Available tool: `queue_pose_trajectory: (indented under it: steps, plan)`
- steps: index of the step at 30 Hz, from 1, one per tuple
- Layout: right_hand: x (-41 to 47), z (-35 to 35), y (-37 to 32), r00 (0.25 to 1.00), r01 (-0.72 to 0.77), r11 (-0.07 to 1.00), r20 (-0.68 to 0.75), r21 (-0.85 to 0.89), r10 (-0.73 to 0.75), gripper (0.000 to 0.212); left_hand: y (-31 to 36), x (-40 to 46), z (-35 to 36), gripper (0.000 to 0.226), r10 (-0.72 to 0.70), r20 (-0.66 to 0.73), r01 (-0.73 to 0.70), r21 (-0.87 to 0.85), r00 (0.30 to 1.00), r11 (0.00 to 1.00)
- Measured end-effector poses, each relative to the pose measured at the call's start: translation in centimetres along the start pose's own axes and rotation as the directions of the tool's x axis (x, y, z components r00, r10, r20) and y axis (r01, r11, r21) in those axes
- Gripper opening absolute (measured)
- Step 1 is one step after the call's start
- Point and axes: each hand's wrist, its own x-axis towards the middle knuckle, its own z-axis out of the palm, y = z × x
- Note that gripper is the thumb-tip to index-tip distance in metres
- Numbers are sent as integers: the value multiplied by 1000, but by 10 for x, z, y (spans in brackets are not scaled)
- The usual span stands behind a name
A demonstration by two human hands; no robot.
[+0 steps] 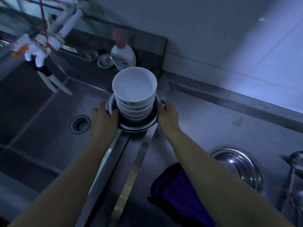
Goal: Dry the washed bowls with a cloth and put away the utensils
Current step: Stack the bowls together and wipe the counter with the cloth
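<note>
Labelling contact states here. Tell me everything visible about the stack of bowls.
The stack of bowls is white, smooth, likely ceramic or melamine, several nested upright, the top one open and empty-looking. It stands in a wider dark-rimmed dish on the steel ridge between the sink and the counter. The left hand and right hand hold that dish's rim on either side. The exact bowl count is unclear.

Between the hands, the stacked bowls (pixel 134 89) look like smooth, glossy white ceramic or plastic. Under both forearms the sink divider (pixel 129 154) is brushed stainless steel, dully reflective. By the right forearm lies a soft, matt purple cloth (pixel 178 192); beyond it a polished metal basin (pixel 237 164) and clear glass (pixel 296 181)
</note>
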Motion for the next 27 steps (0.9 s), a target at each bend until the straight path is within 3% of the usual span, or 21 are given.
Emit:
queue_pose_trajectory:
  steps: [5,9,13,21,27]
  plan:
    - [12,11,-1,998,-22,999,-53,-25,20,17,-10,16,3,25,65,102,-57,-77,993,995]
    - [14,16,3,996,-1,1000,-87,31,3,14,-12,22,8,31,94,93,-91,-41,991,995]
    - [13,17,9,989,-23,990,-144,137,43,17,-10,18,14,17,83,53,-79,-85,995,993]
    - [18,-20,26,953,-66,971,-274,228,129,15,29,20,43,22,133,130,-114,-148,983,982]
    - [34,-62,44,910,-70,978,-388,197,143,15,65,18,84,21,215,205,-191,-129,955,973]
